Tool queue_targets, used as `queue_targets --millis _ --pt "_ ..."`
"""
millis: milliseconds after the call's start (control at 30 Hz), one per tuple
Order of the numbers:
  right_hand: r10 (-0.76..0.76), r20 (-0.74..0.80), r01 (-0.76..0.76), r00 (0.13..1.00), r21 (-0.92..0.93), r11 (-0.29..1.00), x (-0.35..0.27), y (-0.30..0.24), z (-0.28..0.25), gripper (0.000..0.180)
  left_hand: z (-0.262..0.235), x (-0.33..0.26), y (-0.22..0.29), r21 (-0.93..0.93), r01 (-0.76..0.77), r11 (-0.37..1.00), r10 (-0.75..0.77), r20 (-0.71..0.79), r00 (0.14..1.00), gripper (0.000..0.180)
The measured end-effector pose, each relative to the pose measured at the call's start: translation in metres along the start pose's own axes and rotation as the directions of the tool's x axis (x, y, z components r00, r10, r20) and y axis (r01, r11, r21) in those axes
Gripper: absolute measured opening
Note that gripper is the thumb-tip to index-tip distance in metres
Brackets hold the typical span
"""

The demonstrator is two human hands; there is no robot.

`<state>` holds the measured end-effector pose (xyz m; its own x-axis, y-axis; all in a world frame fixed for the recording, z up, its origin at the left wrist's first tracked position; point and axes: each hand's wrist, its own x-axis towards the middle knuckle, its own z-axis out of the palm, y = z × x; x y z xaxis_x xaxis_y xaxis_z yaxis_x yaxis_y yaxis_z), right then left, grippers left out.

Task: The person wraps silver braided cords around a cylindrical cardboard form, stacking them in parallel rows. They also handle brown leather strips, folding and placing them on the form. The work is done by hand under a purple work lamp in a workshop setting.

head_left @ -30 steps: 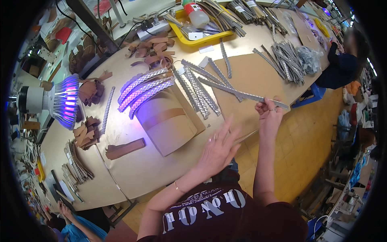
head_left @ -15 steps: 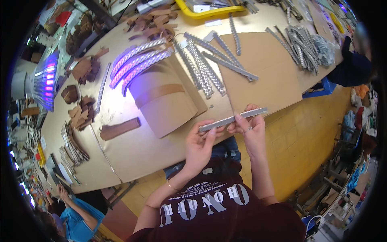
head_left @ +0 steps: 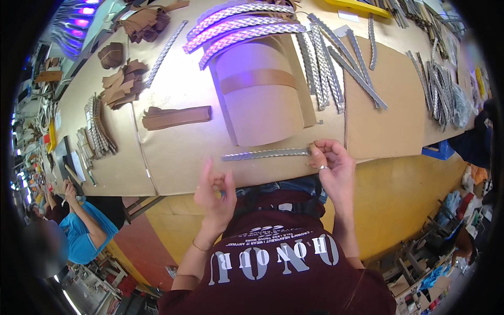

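Observation:
A narrow silver-grey braided strip stretches sideways just over the near edge of the table. Its right end is pinched between the thumb and fingers of my right hand, which wears a ring. My left hand is off the strip, below its left end, fingers apart and nothing in them. Beyond the strip stands a curved cardboard form with a brown band across it. Several braided strips, tinted purple by a lamp, lie in arcs along the form's far end.
More braided strips lie right of the form, partly by a flat cardboard sheet. Left are a brown strip stack, brown pieces and a braided bundle. A person in blue sits at lower left, another at far right.
My left hand has let go of the braided strip and drawn left. The strip, now held only by my right hand, has levelled out. The whole view has shifted toward the table's left.

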<state>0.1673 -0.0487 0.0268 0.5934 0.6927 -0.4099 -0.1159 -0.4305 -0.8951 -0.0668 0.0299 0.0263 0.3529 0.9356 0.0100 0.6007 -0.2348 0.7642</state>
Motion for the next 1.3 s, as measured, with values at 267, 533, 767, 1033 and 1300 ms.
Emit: queue_targets --millis 267,533,767,1033,1300 --pt "-0.153 -0.039 0.120 0.988 -0.445 0.887 -0.004 -0.012 -0.004 0.017 0.064 0.002 0.029 0.137 -0.505 0.852 0.430 0.366 0.825 0.065" --pt "-0.185 -0.024 0.128 0.982 -0.631 0.765 -0.004 -0.009 0.006 0.014 0.075 0.002 0.027 0.278 -0.524 0.805 0.318 0.543 0.777 0.077" --pt "-0.185 0.010 0.149 0.983 -0.639 0.755 -0.002 -0.010 0.002 0.012 0.077 -0.001 0.023 0.328 -0.545 0.771 0.320 0.541 0.778 0.073" --pt "-0.144 0.049 0.137 0.988 -0.693 0.708 0.003 -0.022 0.004 0.011 0.079 -0.003 0.023 0.337 -0.544 0.769 0.322 0.531 0.784 0.071" --pt "-0.248 0.224 0.300 0.942 -0.893 0.334 -0.013 -0.035 0.021 0.010 0.082 -0.005 0.022 0.359 -0.544 0.759 0.328 0.511 0.794 0.063"
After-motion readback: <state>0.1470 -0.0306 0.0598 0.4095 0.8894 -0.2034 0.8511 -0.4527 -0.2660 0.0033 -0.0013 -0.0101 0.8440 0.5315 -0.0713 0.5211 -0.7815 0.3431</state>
